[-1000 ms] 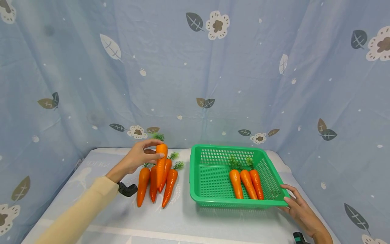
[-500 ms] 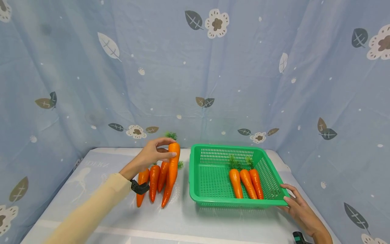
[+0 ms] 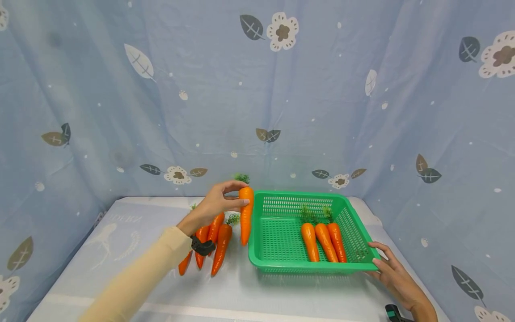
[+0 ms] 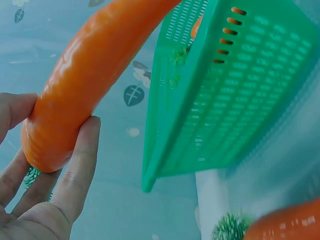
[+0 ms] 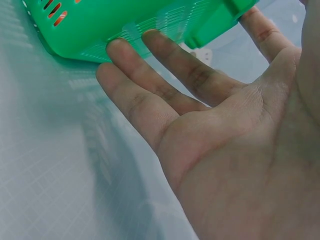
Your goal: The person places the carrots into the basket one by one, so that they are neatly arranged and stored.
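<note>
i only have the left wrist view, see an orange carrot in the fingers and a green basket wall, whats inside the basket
Observer: Three orange plastic carrots lie side by side in the green plastic mesh basket, toward its right side.
Operator: where's the other hand
Observer: The right hand touches the basket's near right corner, fingers straight.
Operator: any carrots left on the table
Observer: Yes, a loose pile of orange carrots lies left of the basket, below the left hand, whose grip holds the raised orange carrot.

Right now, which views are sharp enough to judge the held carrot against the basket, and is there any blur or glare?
Head view: evenly lit, sharp, edges bowed; held carrot beside green basket. Left wrist view: close, bottom-right carrot blurred. Right wrist view: right hand fills frame, soft focus, no glare.
</note>
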Tool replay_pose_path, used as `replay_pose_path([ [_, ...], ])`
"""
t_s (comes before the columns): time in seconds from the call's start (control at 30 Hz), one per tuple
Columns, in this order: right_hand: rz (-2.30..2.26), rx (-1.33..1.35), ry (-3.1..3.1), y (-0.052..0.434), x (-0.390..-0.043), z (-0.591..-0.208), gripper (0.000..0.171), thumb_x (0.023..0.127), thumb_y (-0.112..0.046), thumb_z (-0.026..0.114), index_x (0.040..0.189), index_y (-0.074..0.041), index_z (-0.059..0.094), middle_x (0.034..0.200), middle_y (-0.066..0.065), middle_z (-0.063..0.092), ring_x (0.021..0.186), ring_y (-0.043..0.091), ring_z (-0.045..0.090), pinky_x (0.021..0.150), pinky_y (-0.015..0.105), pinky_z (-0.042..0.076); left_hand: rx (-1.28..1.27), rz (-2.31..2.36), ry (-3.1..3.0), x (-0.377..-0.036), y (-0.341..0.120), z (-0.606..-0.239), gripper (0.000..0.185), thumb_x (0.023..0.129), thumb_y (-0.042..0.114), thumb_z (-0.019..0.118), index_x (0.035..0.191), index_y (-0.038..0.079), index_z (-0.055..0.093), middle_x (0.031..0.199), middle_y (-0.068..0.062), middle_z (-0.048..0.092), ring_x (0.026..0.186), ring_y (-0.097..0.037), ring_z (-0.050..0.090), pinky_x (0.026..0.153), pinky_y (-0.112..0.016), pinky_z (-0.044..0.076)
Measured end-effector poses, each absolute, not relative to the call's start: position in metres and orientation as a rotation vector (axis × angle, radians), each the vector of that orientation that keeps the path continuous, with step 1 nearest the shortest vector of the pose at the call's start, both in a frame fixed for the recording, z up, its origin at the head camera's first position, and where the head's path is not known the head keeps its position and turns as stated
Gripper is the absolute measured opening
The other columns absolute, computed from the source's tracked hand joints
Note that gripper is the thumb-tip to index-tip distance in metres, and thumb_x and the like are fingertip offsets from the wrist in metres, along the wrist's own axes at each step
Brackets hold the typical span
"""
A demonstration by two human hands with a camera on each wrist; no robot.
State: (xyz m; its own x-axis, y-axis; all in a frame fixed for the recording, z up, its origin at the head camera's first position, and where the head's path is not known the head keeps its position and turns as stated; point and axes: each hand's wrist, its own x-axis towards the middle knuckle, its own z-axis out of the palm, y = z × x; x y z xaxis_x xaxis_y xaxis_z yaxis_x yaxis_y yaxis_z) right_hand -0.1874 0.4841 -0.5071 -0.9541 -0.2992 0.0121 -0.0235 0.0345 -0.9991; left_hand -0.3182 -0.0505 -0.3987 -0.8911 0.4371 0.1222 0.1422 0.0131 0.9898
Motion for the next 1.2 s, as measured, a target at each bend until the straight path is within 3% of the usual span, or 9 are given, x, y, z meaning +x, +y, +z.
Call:
replay_pose_path([
  [0.13, -2.016, -0.323, 2.128, 0.484, -0.187, -0.507, 0.047, 0.114, -0.014, 0.034, 0.159, -0.018, 0.019, 0.144, -0.001, 0.034, 0.126, 0.009, 0.059, 0.102, 0.034, 0.053, 0.626, 1.982, 2.028, -0.319, -0.037, -0.398, 0.048, 0.091, 0.014, 0.082, 0.134, 0.013, 0.063, 0.136, -0.01, 0.061, 0.115, -0.03, 0.068, 0.089, -0.049, 0.06],
  [0.47, -2.021, -0.26, 2.153, 0.481, -0.186, -0.506, 0.048, 0.114, -0.017, 0.037, 0.159, -0.018, 0.02, 0.158, 0.033, 0.0, 0.124, 0.003, 0.058, 0.1, 0.032, 0.054, 0.689, 1.966, 1.976, -0.325, -0.007, -0.397, 0.048, 0.09, 0.017, 0.083, 0.133, 0.015, 0.064, 0.136, -0.01, 0.061, 0.114, -0.029, 0.069, 0.091, -0.052, 0.059],
  [0.6, -2.015, -0.264, 2.156, 0.481, -0.187, -0.506, 0.048, 0.114, -0.016, 0.036, 0.159, -0.018, 0.02, 0.159, 0.03, 0.004, 0.125, 0.003, 0.058, 0.1, 0.032, 0.053, 0.683, 1.962, 1.962, -0.329, 0.003, -0.399, 0.048, 0.089, 0.016, 0.084, 0.133, 0.014, 0.064, 0.137, -0.01, 0.06, 0.111, -0.03, 0.07, 0.09, -0.052, 0.059],
  [0.73, -2.014, -0.272, 2.159, 0.482, -0.187, -0.505, 0.048, 0.114, -0.016, 0.037, 0.158, -0.018, 0.02, 0.153, 0.014, 0.024, 0.126, 0.006, 0.059, 0.101, 0.033, 0.053, 0.68, 1.948, 1.934, -0.331, 0.012, -0.401, 0.049, 0.09, 0.013, 0.083, 0.135, 0.011, 0.063, 0.14, -0.012, 0.057, 0.109, -0.031, 0.07, 0.09, -0.052, 0.059],
  [0.83, -2.017, -0.277, 2.158, 0.483, -0.187, -0.504, 0.047, 0.114, -0.015, 0.037, 0.158, -0.018, 0.021, 0.148, 0.004, 0.028, 0.126, 0.007, 0.059, 0.101, 0.033, 0.053, 0.647, 1.944, 1.936, -0.333, 0.019, -0.401, 0.049, 0.089, 0.015, 0.084, 0.134, 0.013, 0.064, 0.141, -0.01, 0.056, 0.109, -0.03, 0.07, 0.091, -0.052, 0.059],
  [1.07, -2.01, -0.264, 2.16, 0.481, -0.188, -0.505, 0.048, 0.114, -0.017, 0.037, 0.159, -0.018, 0.02, 0.155, 0.022, 0.015, 0.125, 0.008, 0.06, 0.101, 0.034, 0.053, 0.596, 1.95, 1.976, -0.341, 0.031, -0.401, 0.05, 0.087, 0.016, 0.086, 0.132, 0.016, 0.065, 0.139, -0.008, 0.057, 0.105, -0.031, 0.071, 0.084, -0.045, 0.062],
  [1.2, -2.017, -0.255, 2.155, 0.48, -0.186, -0.505, 0.048, 0.114, -0.017, 0.037, 0.159, -0.017, 0.02, 0.157, 0.03, 0.006, 0.125, 0.006, 0.059, 0.101, 0.033, 0.053, 0.604, 1.932, 1.968, -0.342, 0.038, -0.402, 0.048, 0.088, 0.013, 0.085, 0.132, 0.013, 0.065, 0.14, -0.011, 0.056, 0.101, -0.033, 0.072, 0.085, -0.048, 0.062],
])
